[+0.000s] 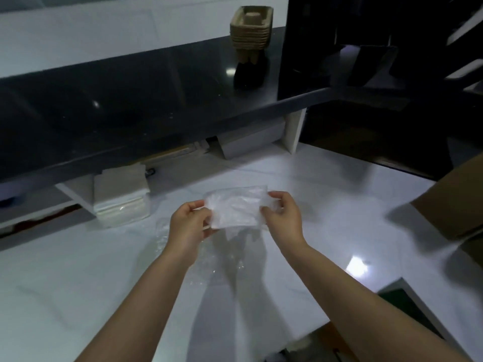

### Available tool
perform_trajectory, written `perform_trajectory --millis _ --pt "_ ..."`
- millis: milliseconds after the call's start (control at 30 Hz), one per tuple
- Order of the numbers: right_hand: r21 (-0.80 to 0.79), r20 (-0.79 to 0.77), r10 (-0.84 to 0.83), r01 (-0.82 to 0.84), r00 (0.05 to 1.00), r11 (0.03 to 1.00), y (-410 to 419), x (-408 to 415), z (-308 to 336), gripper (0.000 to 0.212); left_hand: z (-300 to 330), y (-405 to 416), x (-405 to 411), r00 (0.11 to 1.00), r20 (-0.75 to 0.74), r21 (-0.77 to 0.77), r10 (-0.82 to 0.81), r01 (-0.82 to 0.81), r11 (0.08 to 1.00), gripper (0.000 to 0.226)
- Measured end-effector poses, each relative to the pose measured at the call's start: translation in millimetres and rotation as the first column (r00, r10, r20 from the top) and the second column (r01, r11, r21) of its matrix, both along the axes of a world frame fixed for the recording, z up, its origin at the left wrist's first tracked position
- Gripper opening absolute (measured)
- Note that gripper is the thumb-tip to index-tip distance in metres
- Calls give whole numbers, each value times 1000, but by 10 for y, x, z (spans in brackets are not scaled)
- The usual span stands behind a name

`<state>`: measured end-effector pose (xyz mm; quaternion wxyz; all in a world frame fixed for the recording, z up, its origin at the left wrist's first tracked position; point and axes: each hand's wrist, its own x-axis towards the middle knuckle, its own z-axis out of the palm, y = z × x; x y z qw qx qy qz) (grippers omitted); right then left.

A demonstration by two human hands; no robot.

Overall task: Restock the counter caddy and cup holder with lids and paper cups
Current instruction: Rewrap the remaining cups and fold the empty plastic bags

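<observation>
While both hands are pinching it, the clear plastic bag point(235, 209) is hanging just above the middle of the white bench point(78, 270), with the left hand point(187, 226) gripping its left edge and the right hand point(283, 218) its right edge, fingers curled on the film. More crumpled plastic wrap point(180, 246) is lying on the bench beneath. A cardboard box point(454, 205) is sitting at the right; a stack of pulp cup carriers point(251, 27) is standing on the far dark shelf point(130, 100). Whether lids are inside is unclear; tearing hard could be spilling the contents across the bench.
</observation>
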<state>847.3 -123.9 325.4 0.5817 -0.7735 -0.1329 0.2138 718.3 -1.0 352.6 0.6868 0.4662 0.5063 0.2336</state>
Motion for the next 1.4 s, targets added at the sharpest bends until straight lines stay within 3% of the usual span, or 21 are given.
perform_trajectory --millis 133,300,433,500,567,633,767,833,933,1033,1100,1167,1267,1400 --pt "-49 31 132 -131 991 990 269 -341 -70 31 -143 266 -427 996 -46 -8 71 -71 997 18" --pt "-337 110 357 -303 928 892 399 -667 -310 27 -450 466 -923 961 -275 160 20 25 987 28" --pt "-409 195 331 -230 923 883 374 -725 -420 22 -559 574 -1115 923 -384 284 7 111 952 30" --pt "-443 223 286 -165 932 881 372 -726 -438 33 -660 662 -1200 858 -514 328 -23 221 918 56" --pt "-464 164 245 -144 956 874 407 -720 -428 56 -738 721 -1227 689 -724 325 -42 393 860 83" --pt "-439 73 199 -148 977 886 473 -713 -417 77 -732 726 -1198 626 -778 286 -47 420 861 93" --pt "-487 -25 203 -189 979 853 563 -753 -432 85 -668 719 -1080 718 -686 166 -121 316 934 98" --pt "-569 -49 220 -208 974 796 574 -790 -420 69 -683 724 -1079 768 -618 115 -165 296 948 103" --pt "-600 -72 235 -230 969 766 541 -845 -388 28 -689 671 -1121 803 -553 76 -222 314 947 108" --pt "-496 -89 194 -213 977 842 487 -924 -416 43 -709 589 -1238 802 -540 107 -256 367 924 89" --pt "-418 -104 194 -220 976 881 465 -989 -391 40 -735 576 -1327 833 -498 138 -241 350 927 74" --pt "-341 -137 190 -227 972 912 462 -1063 -346 34 -710 565 -1427 880 -410 115 -241 312 943 75" --pt "-235 -156 189 -222 970 946 503 -1199 -284 26 -885 657 -1600 937 -301 123 -177 222 967 98" --pt "-102 -177 273 -294 946 950 574 -1389 -177 28 -559 453 -1877 967 -241 175 -86 131 976 70"
